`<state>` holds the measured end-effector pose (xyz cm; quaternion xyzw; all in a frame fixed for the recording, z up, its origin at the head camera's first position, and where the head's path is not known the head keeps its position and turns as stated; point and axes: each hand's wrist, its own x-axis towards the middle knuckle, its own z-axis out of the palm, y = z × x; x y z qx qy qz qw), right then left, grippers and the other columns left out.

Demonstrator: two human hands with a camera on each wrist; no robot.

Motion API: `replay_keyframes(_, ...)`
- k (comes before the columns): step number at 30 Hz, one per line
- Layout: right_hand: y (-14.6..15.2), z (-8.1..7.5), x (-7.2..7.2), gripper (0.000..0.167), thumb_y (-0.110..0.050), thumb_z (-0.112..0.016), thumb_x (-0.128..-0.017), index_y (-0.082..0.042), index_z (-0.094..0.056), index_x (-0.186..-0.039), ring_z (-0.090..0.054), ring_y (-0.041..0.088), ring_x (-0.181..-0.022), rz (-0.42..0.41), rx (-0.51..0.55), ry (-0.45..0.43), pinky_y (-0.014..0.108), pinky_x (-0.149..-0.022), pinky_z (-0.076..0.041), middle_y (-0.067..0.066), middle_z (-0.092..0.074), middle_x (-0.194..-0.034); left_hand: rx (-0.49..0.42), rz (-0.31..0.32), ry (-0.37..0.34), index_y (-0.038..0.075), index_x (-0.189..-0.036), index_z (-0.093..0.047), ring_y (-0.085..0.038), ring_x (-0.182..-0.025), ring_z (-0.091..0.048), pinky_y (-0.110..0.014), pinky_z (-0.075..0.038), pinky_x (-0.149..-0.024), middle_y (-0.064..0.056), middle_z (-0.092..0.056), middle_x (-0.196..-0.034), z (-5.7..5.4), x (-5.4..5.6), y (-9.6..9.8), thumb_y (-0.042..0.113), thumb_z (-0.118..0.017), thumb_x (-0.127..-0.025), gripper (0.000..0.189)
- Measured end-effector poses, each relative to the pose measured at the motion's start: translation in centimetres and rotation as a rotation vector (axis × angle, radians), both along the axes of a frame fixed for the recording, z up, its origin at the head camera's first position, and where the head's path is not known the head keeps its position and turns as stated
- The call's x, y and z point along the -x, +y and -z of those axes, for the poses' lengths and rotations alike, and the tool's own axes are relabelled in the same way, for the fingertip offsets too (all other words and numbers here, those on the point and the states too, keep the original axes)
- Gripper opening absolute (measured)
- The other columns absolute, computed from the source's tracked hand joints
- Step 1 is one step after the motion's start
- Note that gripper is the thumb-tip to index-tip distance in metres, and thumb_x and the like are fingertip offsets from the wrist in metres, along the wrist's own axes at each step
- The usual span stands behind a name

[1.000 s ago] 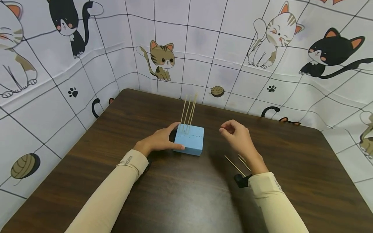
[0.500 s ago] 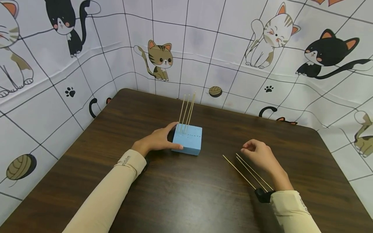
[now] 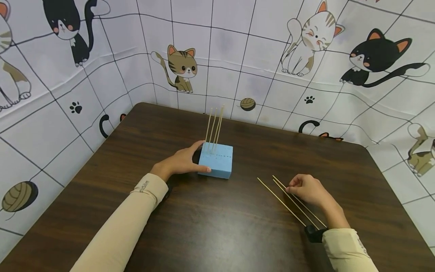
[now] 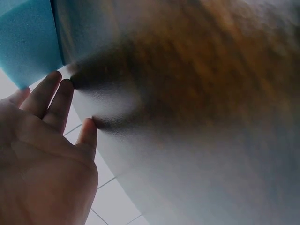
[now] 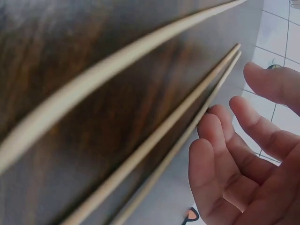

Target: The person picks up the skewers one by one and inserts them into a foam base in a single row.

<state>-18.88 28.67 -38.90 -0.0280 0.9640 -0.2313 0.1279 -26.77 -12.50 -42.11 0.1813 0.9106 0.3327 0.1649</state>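
A light blue foam block (image 3: 216,163) sits on the table, several thin wooden skewers (image 3: 219,126) standing upright in its far left part. My left hand (image 3: 178,162) holds the block from the left, thumb at the near side and forefinger at the far corner; in the left wrist view other fingers lie against or beside the block (image 4: 28,42). Three more skewers (image 3: 281,202) lie slantwise on the table at right. Over the right-hand pair is my right hand (image 3: 307,189). The right wrist view shows its thumb and fingers apart, fingertips close beside a skewer (image 5: 164,164), nothing held.
The dark brown wooden table (image 3: 224,226) has rounded far corners. Behind and beside it hangs a white grid-patterned curtain (image 3: 231,56) printed with cartoon cats. A black strap piece (image 3: 313,234) on the right wrist overlaps the near ends of the lying skewers.
My right hand has moved right and toward me, away from the block and down to the lying skewers, which now show more fully. The left hand stays on the block. The view has shifted slightly.
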Motion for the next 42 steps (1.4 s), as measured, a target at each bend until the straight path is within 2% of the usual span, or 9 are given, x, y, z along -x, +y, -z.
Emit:
replay_keyframes(9, -0.53, 0.63, -0.22, 0.026, -0.028, -0.077, -0.085, -0.005, -0.063, -0.089, -0.053, 0.019, -0.071, 0.031, 0.007, -0.030, 0.033, -0.064, -0.042, 0.001, -0.060, -0.076, 0.007, -0.002, -0.002, 0.022, -0.160, -0.008, -0.043, -0.144, -0.030, -0.064, -0.028, -0.112, -0.014, -0.021, -0.164, 0.05, 0.06, -0.04, 0.063, -0.074, -0.078, 0.113)
replay_keyframes(18, -0.70, 0.71, -0.10, 0.019, -0.026, -0.076, -0.086, -0.009, -0.070, -0.078, -0.052, 0.019, -0.073, 0.034, -0.030, -0.030, 0.032, -0.065, -0.042, -0.003, -0.063, -0.074, 0.007, -0.011, -0.014, 0.025, -0.161, -0.006, -0.041, -0.146, -0.027, -0.063, -0.027, -0.113, -0.010, -0.018, -0.165, -0.22, -0.06, -0.12, 0.062, -0.075, -0.077, 0.114)
replay_keyframes(27, -0.94, 0.75, -0.15, 0.015, -0.018, -0.070, -0.088, -0.007, -0.072, -0.079, -0.054, 0.017, -0.066, 0.030, -0.041, -0.033, 0.032, -0.061, -0.046, 0.001, -0.066, -0.075, 0.002, -0.006, -0.003, 0.022, -0.161, -0.007, -0.040, -0.145, -0.030, -0.062, -0.028, -0.113, -0.011, -0.020, -0.164, 0.04, -0.15, -0.15, 0.061, -0.075, -0.078, 0.114)
replay_keyframes(35, -0.88, 0.66, -0.28, 0.021, -0.026, -0.073, -0.088, -0.008, -0.070, -0.078, -0.052, 0.018, -0.068, 0.039, -0.046, -0.059, 0.032, -0.061, -0.044, -0.001, -0.062, -0.071, 0.003, -0.005, -0.003, 0.024, -0.160, -0.008, -0.039, -0.146, -0.029, -0.062, -0.028, -0.113, -0.010, -0.020, -0.164, 0.09, -0.11, -0.03, 0.062, -0.075, -0.078, 0.113)
replay_keyframes(42, -0.84, 0.69, -0.29, 0.020, -0.022, -0.071, -0.089, -0.007, -0.071, -0.076, -0.051, 0.016, -0.062, 0.029, -0.044, -0.061, 0.031, -0.057, -0.042, -0.001, -0.062, -0.068, 0.001, 0.001, 0.002, 0.024, -0.160, -0.007, -0.040, -0.146, -0.029, -0.063, -0.028, -0.113, -0.010, -0.020, -0.164, 0.12, -0.04, 0.06, 0.061, -0.074, -0.078, 0.112)
